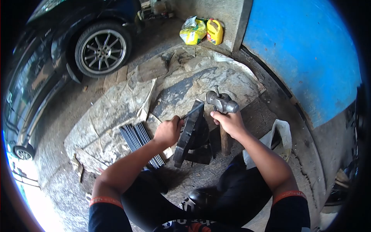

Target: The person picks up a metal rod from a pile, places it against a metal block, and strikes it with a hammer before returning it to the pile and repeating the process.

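Note:
My left hand [169,131] is closed around a thin dark metal rod [191,111], whose far part lies along the top of a black anvil [187,135]. The anvil stands on the ground between my knees. To its right, my right hand [230,123] is closed on a hammer [222,103] just below the steel head. The head is raised beside the anvil's far end, apart from the rod. A wooden handle [225,142] shows below that hand. Several dark rods [135,137] lie side by side left of the anvil, partly behind my left forearm.
A worn, torn sheet [116,104] covers the ground ahead. At the left stands a dark car [42,58] with a spoked wheel [102,51]. A yellow jug [214,31] and a yellow bag [194,33] sit by the wall. A blue panel [301,54] borders the right.

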Tool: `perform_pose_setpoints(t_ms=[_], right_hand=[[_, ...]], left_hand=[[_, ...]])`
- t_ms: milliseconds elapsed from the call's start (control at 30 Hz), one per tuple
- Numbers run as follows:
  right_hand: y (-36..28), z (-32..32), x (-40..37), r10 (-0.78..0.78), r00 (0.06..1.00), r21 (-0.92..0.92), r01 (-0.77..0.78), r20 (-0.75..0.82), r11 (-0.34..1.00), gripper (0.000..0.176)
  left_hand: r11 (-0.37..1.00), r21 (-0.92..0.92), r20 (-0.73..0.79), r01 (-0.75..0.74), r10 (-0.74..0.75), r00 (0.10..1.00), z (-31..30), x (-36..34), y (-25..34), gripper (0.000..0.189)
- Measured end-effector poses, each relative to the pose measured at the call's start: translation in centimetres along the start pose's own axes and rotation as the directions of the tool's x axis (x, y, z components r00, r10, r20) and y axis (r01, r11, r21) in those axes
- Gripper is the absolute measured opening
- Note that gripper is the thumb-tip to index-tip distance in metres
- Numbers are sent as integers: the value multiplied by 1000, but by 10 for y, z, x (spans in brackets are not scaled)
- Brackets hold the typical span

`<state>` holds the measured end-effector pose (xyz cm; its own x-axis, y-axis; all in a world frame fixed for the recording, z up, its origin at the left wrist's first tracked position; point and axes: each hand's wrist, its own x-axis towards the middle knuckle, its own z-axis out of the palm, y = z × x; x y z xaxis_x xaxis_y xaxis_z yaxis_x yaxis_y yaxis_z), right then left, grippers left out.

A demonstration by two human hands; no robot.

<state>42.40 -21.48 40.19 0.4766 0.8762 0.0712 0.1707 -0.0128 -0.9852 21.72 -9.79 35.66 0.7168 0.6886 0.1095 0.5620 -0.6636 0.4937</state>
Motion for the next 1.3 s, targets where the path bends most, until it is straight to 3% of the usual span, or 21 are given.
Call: perform_pose_setpoints(t_ms=[167, 300, 367, 433, 500, 567, 600, 633, 667, 700, 733, 800, 833, 933, 1000, 1067, 1133, 1233, 1300], right_hand=[[15, 8, 1, 162, 983, -132, -150, 85, 980, 13], [21, 15, 5, 226, 969, -200, -203, 99, 958, 20], [7, 14, 9, -5, 998, -331, 24, 57, 943, 19], [-26, 9, 15, -268, 963, -440, 250, 23, 863, 14], [-70, 12, 9, -274, 956, -336, 224, -109, 915, 11], [-90, 13, 6, -234, 967, 7, 236, -104, 972, 4], [-88, 20, 6, -215, 968, 73, 226, -129, 971, 3], [-67, 23, 7, -115, 983, -150, 93, -146, 984, 4], [-27, 24, 19, -79, 997, -457, 74, 9, 886, 6], [4, 23, 28, 1, 989, -713, 107, 150, 693, 8], [10, 18, 21, 4, 989, -713, 101, 145, 694, 8], [4, 14, 30, 214, 973, -450, -152, 90, 880, 12], [-1, 15, 33, 203, 974, -461, -134, 103, 877, 12], [-21, 12, 24, 201, 980, -189, -200, -15, 961, 6], [-23, 11, 19, 188, 982, -202, -181, 15, 963, 5], [-14, 10, 21, 180, 983, -206, -170, 27, 964, 5], [2, 12, 27, 36, 997, -401, -8, 61, 916, 7], [-17, 15, 16, -29, 999, -495, 39, 29, 868, 12], [-33, 19, 11, -186, 982, -348, 164, -29, 923, 13]], left_hand=[[978, 125, 234, 165, -190, 953, -1, 5, -10, 37], [975, 91, 286, 201, -219, 933, -12, 4, -5, 37], [974, 85, 327, 210, -226, 918, -10, 4, -6, 37], [976, 84, 299, 200, -216, 930, -3, 4, -9, 38], [975, 63, 314, 212, -221, 923, -3, 5, -9, 33], [973, 108, 340, 203, -228, 912, -3, 7, -10, 25], [972, 108, 348, 208, -233, 908, -4, 8, -10, 25], [968, 118, 361, 220, -248, 899, -6, 10, -8, 24], [964, 126, 373, 233, -264, 890, -7, 7, -4, 24], [965, 123, 378, 234, -263, 887, 3, 5, -12, 24], [958, 147, 417, 245, -285, 863, 21, 0, -31, 26], [949, 213, 427, 234, -305, 851, 19, -7, -46, 27], [936, 211, 457, 283, -350, 818, 19, -6, -46, 28], [931, 171, 428, 322, -364, 827, -3, -7, -25, 27], [946, 40, 346, 320, -314, 884, -20, -6, -10, 30], [967, 35, 342, 254, -250, 906, -17, -6, -9, 34], [983, 27, 336, 179, -178, 925, -10, -6, -12, 38], [982, 18, 354, 190, -184, 917, -5, -4, -14, 38], [980, 15, 359, 198, -190, 914, -5, -3, -14, 37]])
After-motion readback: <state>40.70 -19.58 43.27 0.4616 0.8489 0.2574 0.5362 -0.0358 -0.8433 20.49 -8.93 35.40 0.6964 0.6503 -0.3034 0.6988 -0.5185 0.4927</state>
